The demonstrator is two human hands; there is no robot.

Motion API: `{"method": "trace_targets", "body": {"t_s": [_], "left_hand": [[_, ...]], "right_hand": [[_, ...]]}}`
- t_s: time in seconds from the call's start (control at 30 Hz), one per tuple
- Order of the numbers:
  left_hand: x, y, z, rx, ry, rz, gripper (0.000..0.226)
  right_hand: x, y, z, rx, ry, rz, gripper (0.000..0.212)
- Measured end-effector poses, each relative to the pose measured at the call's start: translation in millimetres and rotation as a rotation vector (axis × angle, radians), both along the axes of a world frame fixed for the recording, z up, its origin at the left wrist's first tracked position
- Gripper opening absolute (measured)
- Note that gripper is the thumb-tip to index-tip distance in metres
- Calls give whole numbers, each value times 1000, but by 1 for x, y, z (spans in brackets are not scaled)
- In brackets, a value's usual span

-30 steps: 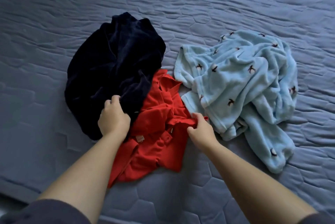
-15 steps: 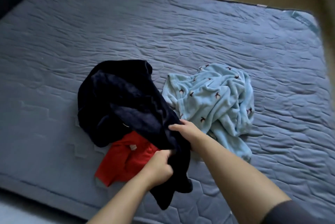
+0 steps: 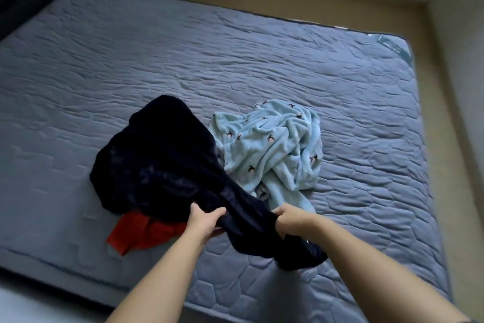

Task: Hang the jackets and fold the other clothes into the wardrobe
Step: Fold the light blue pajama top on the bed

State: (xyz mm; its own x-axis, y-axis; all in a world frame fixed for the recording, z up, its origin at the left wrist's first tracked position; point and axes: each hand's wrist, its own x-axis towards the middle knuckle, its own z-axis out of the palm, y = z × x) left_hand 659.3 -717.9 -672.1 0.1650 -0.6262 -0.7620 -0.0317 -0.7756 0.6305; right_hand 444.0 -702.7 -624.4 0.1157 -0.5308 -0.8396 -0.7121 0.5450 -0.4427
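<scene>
Both hands grip the dark navy fleece garment (image 3: 162,165) on the grey quilted bed (image 3: 235,61): left hand (image 3: 203,220) mid-cloth, right hand (image 3: 290,218) beside. Long axis runs far-left to near-right; bulk lies beyond left hand.

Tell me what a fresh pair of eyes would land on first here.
The big dark navy garment mid-bed stands out, its near end gripped by the left hand and the right hand. A red garment peeks out beneath it on the left; a crumpled light blue fleece lies beside it to the right on the grey quilted mattress.
</scene>
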Motion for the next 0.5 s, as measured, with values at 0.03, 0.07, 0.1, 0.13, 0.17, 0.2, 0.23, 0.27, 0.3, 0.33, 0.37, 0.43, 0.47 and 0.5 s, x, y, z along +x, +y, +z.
{"method": "trace_targets", "body": {"t_s": [0.03, 0.07, 0.1, 0.13, 0.17, 0.2, 0.23, 0.27, 0.3, 0.33, 0.37, 0.43, 0.47, 0.5], "left_hand": [[-7, 1, -4, -18, -59, -62, 60], [-12, 1, -8, -33, -133, -140, 55], [-13, 0, -12, -40, -245, -235, 53], [-11, -2, -13, -41, -391, -350, 52], [-9, -4, -16, -32, -564, -477, 52], [-3, -6, -17, -33, -737, -592, 49], [2, -8, -20, -56, -911, -707, 43], [7, -9, -24, -94, -1082, -820, 37], [11, -12, -31, -143, -1248, -925, 35], [13, -16, -40, -197, -1385, -1008, 42], [13, -20, -51, -255, -1453, -1070, 55], [5, -25, -78, -381, -1372, -1292, 76], [-3, -24, -93, -426, -1268, -1463, 77], [-9, -21, -106, -408, -1176, -1646, 71]], "right_hand": [[-4, 3, -6, -10, -12, -3, 23], [-8, 5, -14, -21, -28, -29, 22], [-11, 6, -23, -38, -43, -62, 22], [-15, 6, -31, -64, -57, -91, 24], [-18, 6, -41, -87, -70, -121, 25], [-20, 6, -50, -99, -77, -159, 25], [-21, 6, -60, -91, -79, -207, 24], [-21, 5, -70, -75, -77, -255, 23], [-22, 4, -83, -79, -51, -293, 22], [-24, 0, -96, -117, 22, -297, 23], [-28, -5, -110, -183, 141, -257, 30], [-33, -15, -134, -291, 314, -222, 58], [-33, -20, -143, -302, 328, -246, 72], [-32, -25, -154, -293, 320, -270, 84]]}}
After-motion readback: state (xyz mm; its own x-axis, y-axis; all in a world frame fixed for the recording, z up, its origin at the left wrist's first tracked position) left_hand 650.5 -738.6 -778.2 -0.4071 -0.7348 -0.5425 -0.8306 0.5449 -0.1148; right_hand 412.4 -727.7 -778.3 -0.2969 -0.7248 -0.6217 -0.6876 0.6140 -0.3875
